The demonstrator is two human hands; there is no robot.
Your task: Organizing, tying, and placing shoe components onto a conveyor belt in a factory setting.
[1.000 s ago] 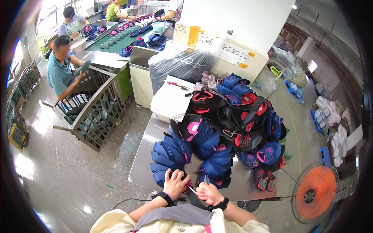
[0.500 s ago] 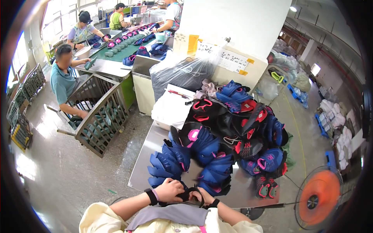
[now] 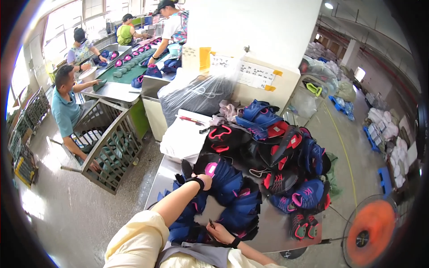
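My left hand (image 3: 205, 182) reaches forward to the ring of blue shoe uppers (image 3: 229, 184). Its fingers are curled at the edge of an upper, beside the pink-lined one (image 3: 211, 169), and are partly hidden. Close to my body, my right hand (image 3: 220, 234) grips a small dark pointed tool (image 3: 211, 222), too small to name surely. The uppers overlap in a curved row on the metal table (image 3: 280, 232). My left forearm covers part of the row's left side.
Black, red and blue shoes (image 3: 286, 156) lie heaped on the table's right. White papers (image 3: 181, 138) and a plastic-wrapped bundle (image 3: 201, 96) stand farther back. An orange fan (image 3: 368, 228) is at the right. At the left, a person in teal (image 3: 67, 107) leans over a slatted cart (image 3: 111, 149).
My left hand has moved forward from my lap to the uppers. The black piece that was between my hands is out of sight. The small tool now shows in my right hand.
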